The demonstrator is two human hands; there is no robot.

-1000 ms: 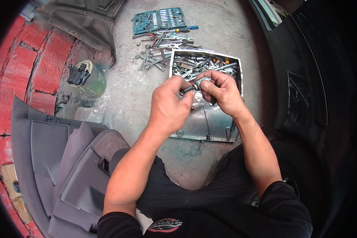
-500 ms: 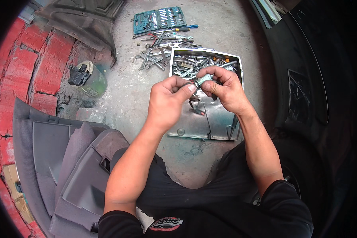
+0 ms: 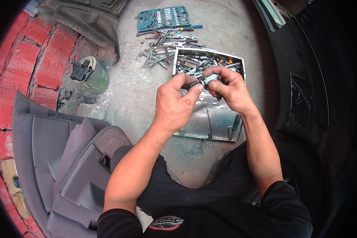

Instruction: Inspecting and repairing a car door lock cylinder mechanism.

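Note:
Both hands meet above the metal toolbox. My right hand is closed round a silvery, pale-green cylindrical metal part. At its left end, my left hand pinches a short dark piece between thumb and fingers. The dark piece touches or lies very close to the metal part; whether they are joined I cannot tell. Something dark shows under the right fingers, mostly hidden. Behind the hands, the toolbox compartment holds many loose wrenches and sockets.
Loose wrenches lie on the concrete floor beyond the toolbox, below an open teal socket set. A screwdriver rests on the toolbox's near part. Left are a plastic container and grey trim panels; right, a dark car body.
My left hand has shifted slightly right and turned, with the dark piece now level against the metal part instead of pointing down. The right hand keeps its hold on the metal part.

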